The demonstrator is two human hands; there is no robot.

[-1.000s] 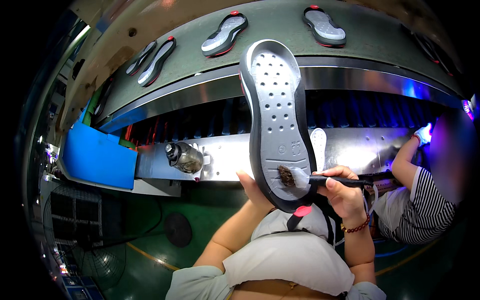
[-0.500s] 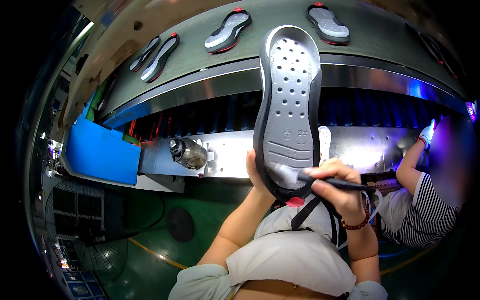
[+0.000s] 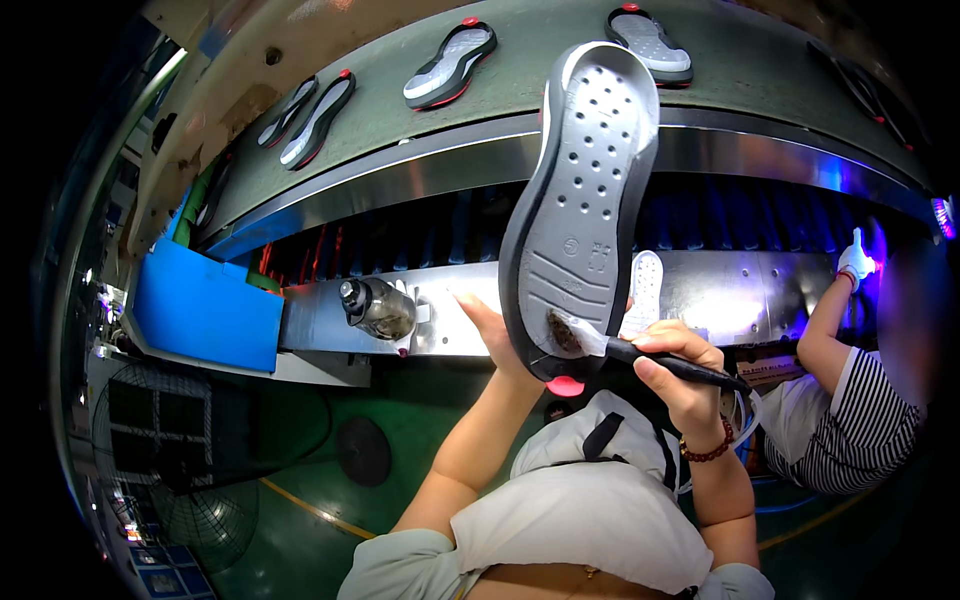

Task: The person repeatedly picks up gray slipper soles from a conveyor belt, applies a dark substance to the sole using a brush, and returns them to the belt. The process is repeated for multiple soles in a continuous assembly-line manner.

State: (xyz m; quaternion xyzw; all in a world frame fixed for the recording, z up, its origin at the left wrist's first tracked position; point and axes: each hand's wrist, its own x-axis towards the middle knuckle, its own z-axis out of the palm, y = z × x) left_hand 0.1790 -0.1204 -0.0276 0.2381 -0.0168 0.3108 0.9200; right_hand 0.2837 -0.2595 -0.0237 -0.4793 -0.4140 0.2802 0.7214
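Observation:
A grey shoe sole (image 3: 575, 240) with a black rim, white toe edge and red heel tab stands up in front of me, its hole-dotted inner face toward me. Behind its lower left side is my left hand (image 3: 508, 350), gripping it; the thumb sticks out to the left and most fingers are hidden. My right hand (image 3: 692, 392) pinches the black handle of a brush (image 3: 622, 350). Its bristles press on the heel area of the sole, where a wet, whitish patch shows. A tube or cord runs from the handle's back end.
Several soles, one a grey and black sole (image 3: 452, 62), lie on the green conveyor belt (image 3: 550, 35) beyond. On the metal shelf (image 3: 460, 310) stand a dark bottle (image 3: 380, 308) and a white perforated piece (image 3: 647, 285). A co-worker's gloved hand (image 3: 855, 258) is at the right.
The sole has tilted, its toe going right and its heel left. The bristles have splayed against the heel, and my left thumb has swung away from the rim. Belt soles shifted slightly left.

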